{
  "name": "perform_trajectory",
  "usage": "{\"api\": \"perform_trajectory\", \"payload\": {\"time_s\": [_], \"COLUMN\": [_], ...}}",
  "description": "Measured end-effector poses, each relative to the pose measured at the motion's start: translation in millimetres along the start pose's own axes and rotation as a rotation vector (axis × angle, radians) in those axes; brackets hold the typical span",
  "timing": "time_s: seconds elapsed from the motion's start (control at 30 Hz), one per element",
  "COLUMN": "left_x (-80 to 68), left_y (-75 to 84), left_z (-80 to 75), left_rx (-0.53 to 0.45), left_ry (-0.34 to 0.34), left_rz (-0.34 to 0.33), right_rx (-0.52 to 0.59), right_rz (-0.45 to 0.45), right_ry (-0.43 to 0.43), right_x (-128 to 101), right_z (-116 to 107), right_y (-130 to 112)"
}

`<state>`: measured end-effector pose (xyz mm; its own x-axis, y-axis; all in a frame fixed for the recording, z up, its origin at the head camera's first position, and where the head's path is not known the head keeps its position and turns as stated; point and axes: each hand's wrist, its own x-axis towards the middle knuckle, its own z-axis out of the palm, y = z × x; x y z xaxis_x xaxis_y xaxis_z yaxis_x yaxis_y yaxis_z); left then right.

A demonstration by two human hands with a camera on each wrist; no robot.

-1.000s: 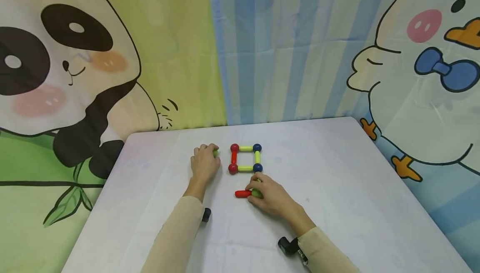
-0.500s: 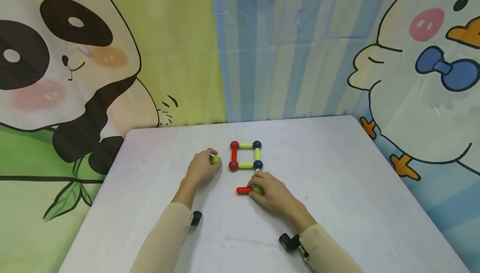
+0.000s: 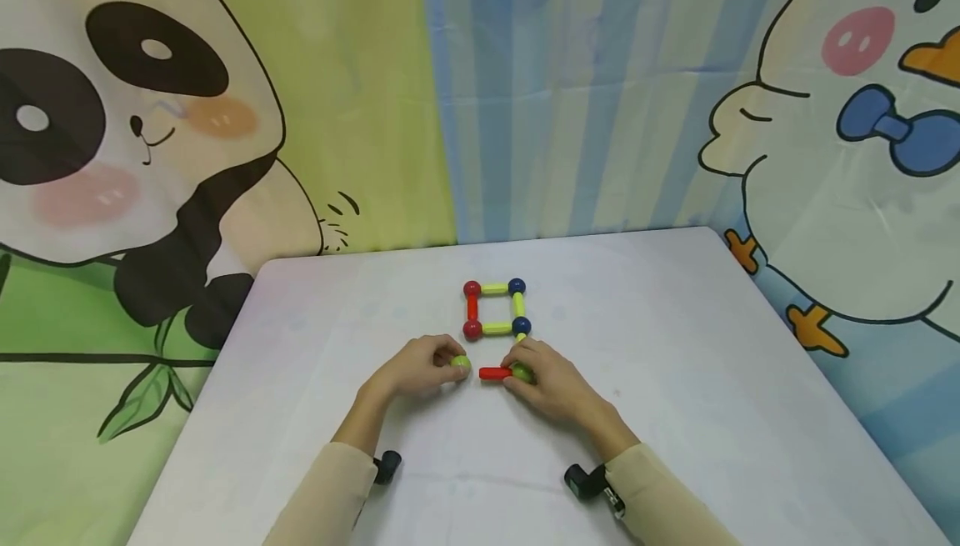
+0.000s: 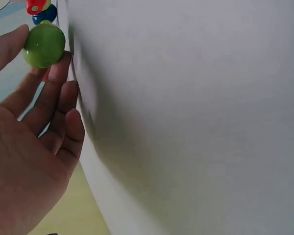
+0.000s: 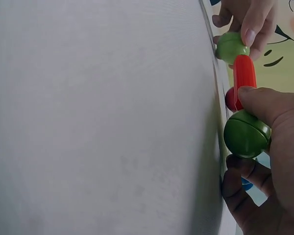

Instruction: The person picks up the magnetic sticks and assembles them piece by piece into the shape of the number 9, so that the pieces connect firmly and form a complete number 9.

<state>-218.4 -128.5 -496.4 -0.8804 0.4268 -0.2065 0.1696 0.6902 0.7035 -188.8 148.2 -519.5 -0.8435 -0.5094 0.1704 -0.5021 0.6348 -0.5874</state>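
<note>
In the head view my left hand (image 3: 423, 367) pinches a light green ball (image 4: 44, 45) between thumb and fingertips, just left of a red stick (image 3: 493, 373). That stick's near end meets a second green ball (image 5: 246, 134). My right hand (image 3: 552, 385) holds these two, its thumb lying on the stick beside the ball. Beyond the hands lies a square of building sticks and balls: two red balls (image 3: 472, 329) at left, two blue balls (image 3: 521, 326) at right, one red side and yellow-green sticks (image 3: 497, 328). Another yellow-green stick (image 3: 521, 338) runs from the near blue ball toward my right fingers.
A white-covered table (image 3: 637, 313) carries everything. Behind it hangs a curtain (image 3: 525, 112) printed with a panda and a white bird. Each wrist wears a small black camera (image 3: 582, 481).
My left hand has come nearer and to the right with its green ball, from beside the square to the red stick's free end. The right hand stays almost in place.
</note>
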Motion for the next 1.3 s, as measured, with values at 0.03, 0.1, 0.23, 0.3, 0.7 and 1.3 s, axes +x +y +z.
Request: {"api": "perform_trajectory", "payload": {"time_s": [0.03, 0.1, 0.23, 0.3, 0.7, 1.3], "left_x": [-1.4, -3.3, -4.2, -3.2, 2.0, 2.3], "left_y": [-0.1, 0.0, 1.2, 2.4, 8.2, 10.7], "left_z": [0.9, 2.7, 5.6, 6.8, 13.3, 21.4], "left_rx": [-0.005, -0.013, -0.017, -0.010, -0.014, 0.016], "left_ry": [-0.012, -0.028, -0.052, -0.057, -0.078, -0.064], "left_rz": [0.013, 0.035, 0.066, 0.081, 0.084, 0.087], "right_rx": [0.001, 0.005, 0.000, -0.010, -0.022, 0.003], "right_rz": [0.009, 0.025, 0.030, 0.030, 0.036, 0.010], "right_ry": [0.001, 0.001, -0.001, 0.002, -0.012, 0.001], "right_x": [0.1, -0.1, 0.1, 0.0, -4.5, -8.1], "right_z": [0.1, -0.4, -2.0, -2.7, -4.5, -5.6], "right_y": [-0.3, -0.6, 0.5, 1.4, 5.8, 8.3]}}
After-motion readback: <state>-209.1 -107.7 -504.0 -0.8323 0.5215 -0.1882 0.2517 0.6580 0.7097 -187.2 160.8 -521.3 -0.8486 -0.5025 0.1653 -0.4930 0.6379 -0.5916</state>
